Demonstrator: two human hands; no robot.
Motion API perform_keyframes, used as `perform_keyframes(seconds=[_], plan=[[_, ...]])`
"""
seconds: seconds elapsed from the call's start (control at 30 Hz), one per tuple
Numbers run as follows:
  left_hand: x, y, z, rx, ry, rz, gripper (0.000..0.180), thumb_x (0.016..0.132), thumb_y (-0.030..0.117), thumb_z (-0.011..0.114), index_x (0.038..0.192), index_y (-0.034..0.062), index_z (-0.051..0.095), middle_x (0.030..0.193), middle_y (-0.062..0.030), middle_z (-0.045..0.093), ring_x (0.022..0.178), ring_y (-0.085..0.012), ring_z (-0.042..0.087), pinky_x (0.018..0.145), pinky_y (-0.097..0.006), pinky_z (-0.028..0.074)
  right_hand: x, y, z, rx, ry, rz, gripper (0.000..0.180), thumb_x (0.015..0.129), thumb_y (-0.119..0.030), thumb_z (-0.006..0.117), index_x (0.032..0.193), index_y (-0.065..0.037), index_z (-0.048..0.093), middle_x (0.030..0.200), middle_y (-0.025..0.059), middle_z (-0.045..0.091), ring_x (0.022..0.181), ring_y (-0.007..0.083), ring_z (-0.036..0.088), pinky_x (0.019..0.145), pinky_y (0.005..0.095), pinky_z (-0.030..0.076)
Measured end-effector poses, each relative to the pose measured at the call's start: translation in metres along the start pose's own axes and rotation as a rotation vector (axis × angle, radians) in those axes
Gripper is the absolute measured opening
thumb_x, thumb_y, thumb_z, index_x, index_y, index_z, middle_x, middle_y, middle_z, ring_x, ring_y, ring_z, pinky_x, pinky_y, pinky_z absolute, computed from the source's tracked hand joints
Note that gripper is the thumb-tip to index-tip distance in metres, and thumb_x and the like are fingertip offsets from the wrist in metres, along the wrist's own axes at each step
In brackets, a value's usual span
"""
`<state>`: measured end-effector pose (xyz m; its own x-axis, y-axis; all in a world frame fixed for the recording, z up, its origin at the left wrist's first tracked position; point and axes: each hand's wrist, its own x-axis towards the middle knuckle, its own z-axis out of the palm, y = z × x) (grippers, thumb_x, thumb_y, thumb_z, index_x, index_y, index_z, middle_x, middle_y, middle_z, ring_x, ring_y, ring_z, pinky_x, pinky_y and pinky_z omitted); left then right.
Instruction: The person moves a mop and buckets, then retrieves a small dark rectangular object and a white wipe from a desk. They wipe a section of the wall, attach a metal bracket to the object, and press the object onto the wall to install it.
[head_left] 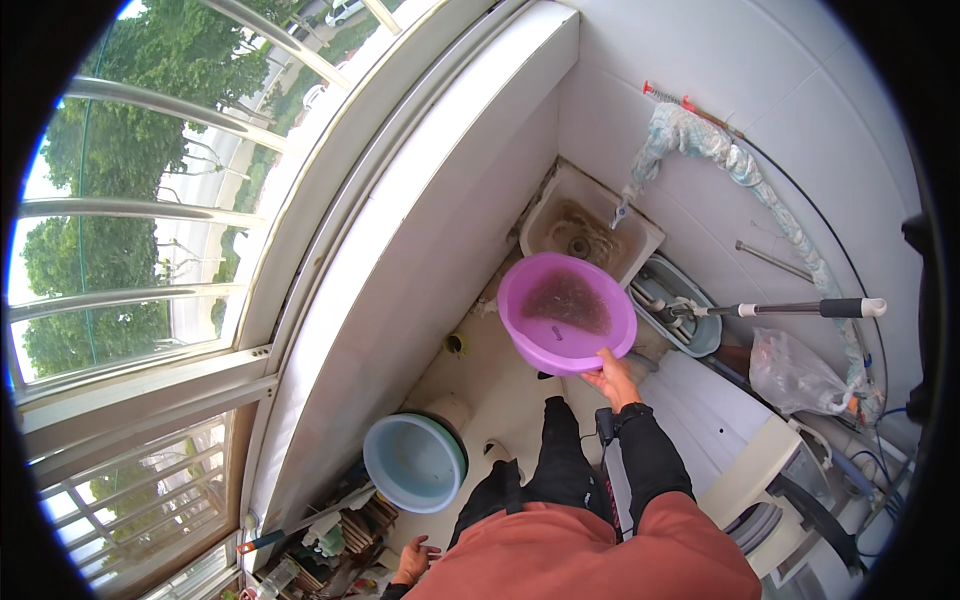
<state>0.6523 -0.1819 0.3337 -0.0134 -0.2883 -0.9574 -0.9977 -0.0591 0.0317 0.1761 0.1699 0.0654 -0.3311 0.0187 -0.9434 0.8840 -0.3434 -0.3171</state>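
Observation:
A pink-purple plastic basin is tilted toward the sink, with dark, murky brown water gathered at its far side. Fingers of my right hand grip its near right rim. Beyond the basin is a stained white sink with brown dirt around its drain, partly covered by the basin's far rim. Low at the front, my left hand hangs by my side, fingers loosely apart and holding nothing. Nearest to it stands a light blue basin.
A wrapped pipe with a tap hangs over the sink. A mop rests in a grey bucket at right, near a white washing machine. Left are a window ledge and piled odds and ends.

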Motion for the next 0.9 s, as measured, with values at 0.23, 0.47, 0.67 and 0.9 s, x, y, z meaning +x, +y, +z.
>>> perform_keyframes(seconds=[0.23, 0.47, 0.67, 0.9], plan=[[0.002, -0.015, 0.004, 0.041, 0.036, 0.050, 0.049, 0.099, 0.002, 0.039, 0.146, -0.0087, 0.044, 0.101, -0.0179, 0.077, 0.091, -0.0275, 0.076, 0.085, -0.036, 0.060, 0.033, -0.013, 0.020, 0.149, -0.106, 0.141, 0.039, 0.090, -0.023, 0.063, 0.114, 0.008, 0.058, 0.096, 0.0206, 0.070, 0.073, 0.0314, 0.073, 0.063, 0.0376, 0.065], [-0.001, -0.011, 0.002, 0.094, 0.012, -0.029, 0.049, 0.100, 0.007, 0.044, 0.148, -0.0035, 0.046, 0.105, -0.0127, 0.078, 0.097, -0.0241, 0.075, 0.089, -0.034, 0.058, 0.049, -0.032, 0.031, 0.351, -0.291, 0.309, 0.045, 0.093, -0.019, 0.058, 0.118, 0.017, 0.053, 0.107, 0.0478, 0.062, 0.074, 0.0367, 0.073, 0.058, 0.0263, 0.063], [-0.005, -0.005, 0.006, 0.141, 0.014, -0.130, 0.051, 0.100, 0.014, 0.055, 0.149, 0.0005, 0.047, 0.113, -0.0133, 0.077, 0.105, -0.0253, 0.072, 0.097, -0.036, 0.055, 0.054, -0.057, 0.036, 0.431, -0.293, 0.365, 0.046, 0.102, -0.023, 0.054, 0.132, 0.012, 0.051, 0.126, 0.0435, 0.058, 0.108, 0.0508, 0.068, 0.057, 0.0209, 0.062], [-0.003, -0.020, 0.007, 0.115, 0.004, -0.091, 0.055, 0.097, 0.021, 0.063, 0.146, 0.0009, 0.052, 0.120, -0.0163, 0.074, 0.112, -0.0279, 0.069, 0.101, -0.038, 0.052, 0.053, -0.071, 0.042, 0.558, -0.357, 0.278, 0.042, 0.105, -0.024, 0.054, 0.137, 0.003, 0.053, 0.137, 0.0225, 0.060, 0.125, 0.0552, 0.057, 0.057, 0.0212, 0.063]])
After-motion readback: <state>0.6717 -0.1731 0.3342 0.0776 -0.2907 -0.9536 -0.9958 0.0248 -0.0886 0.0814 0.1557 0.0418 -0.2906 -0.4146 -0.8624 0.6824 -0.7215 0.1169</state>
